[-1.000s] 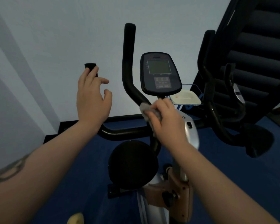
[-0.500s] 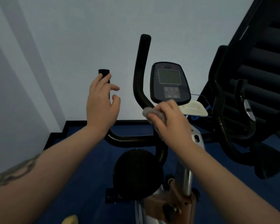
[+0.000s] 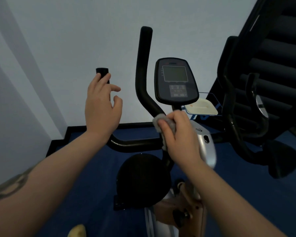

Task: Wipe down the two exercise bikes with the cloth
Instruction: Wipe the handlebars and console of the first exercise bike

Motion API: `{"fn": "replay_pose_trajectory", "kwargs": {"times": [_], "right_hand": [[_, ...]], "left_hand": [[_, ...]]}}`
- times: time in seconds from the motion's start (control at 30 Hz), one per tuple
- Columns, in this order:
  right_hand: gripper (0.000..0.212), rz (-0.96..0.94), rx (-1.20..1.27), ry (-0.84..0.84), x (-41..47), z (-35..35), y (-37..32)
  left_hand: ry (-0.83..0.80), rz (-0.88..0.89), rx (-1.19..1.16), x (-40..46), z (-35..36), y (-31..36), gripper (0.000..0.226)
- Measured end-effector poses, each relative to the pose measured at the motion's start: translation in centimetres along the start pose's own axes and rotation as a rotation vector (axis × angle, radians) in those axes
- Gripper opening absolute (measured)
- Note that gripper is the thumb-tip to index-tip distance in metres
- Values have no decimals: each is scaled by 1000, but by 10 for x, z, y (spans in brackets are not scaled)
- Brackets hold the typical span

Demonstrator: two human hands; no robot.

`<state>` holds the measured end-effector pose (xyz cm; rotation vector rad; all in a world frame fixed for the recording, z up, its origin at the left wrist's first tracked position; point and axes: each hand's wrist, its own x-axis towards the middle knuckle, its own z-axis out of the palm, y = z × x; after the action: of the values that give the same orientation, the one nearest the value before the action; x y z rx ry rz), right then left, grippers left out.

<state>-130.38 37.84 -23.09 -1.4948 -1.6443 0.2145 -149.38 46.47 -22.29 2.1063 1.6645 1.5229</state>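
Grey cloth (image 3: pixel 162 123) is bunched in the right hand (image 3: pixel 179 135), whose fingers curl round it and press it against the black handlebar (image 3: pixel 135 144) of the nearer exercise bike (image 3: pixel 206 147), right where the upright grip meets the post below the console (image 3: pixel 175 81). The cloth covers the bend of the bar, and a strip of it hangs down under the fingers.

The left hand (image 3: pixel 102 108) is raised in front of the short left grip (image 3: pixel 102 73) of the same handlebar. Its fingers are loosely spread and half curled, the fingertips against the side of the grip; they are not wrapped round it, and the thumb and forefinger stand apart in the air. It holds nothing.

The console has a dark screen with a block of buttons under it, and it tilts back toward the person. Below the bars sits the bike's round black housing (image 3: pixel 143 180), with a silver cover (image 3: pixel 207 151) on the post to its right.

To the right stands the second exercise bike (image 3: pixel 236 127), black, with its own curved bars, well apart from both hands. Behind the console a pale tray (image 3: pixel 202 108) rests in a blue wire holder. The floor (image 3: pixel 85 185) is dark blue and the wall (image 3: pixel 75 40) is pale.
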Motion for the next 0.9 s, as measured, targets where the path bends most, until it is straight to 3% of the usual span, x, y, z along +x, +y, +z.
{"fn": "replay_pose_trajectory", "kwargs": {"times": [0.23,0.43,0.7,0.9], "right_hand": [[11,223,198,118,-67,3,-2],[12,78,-81,39,-4,6,-5],[20,-45,54,5,-60,-4,11],[21,-30,-68,-35,-8,-1,-4]], "left_hand": [[15,-13,-18,-1,3,-2,23],[7,-7,-17,-1,2,-2,24],[10,-17,-39,-1,1,-1,23],[9,-14,-46,0,0,-3,22]]}}
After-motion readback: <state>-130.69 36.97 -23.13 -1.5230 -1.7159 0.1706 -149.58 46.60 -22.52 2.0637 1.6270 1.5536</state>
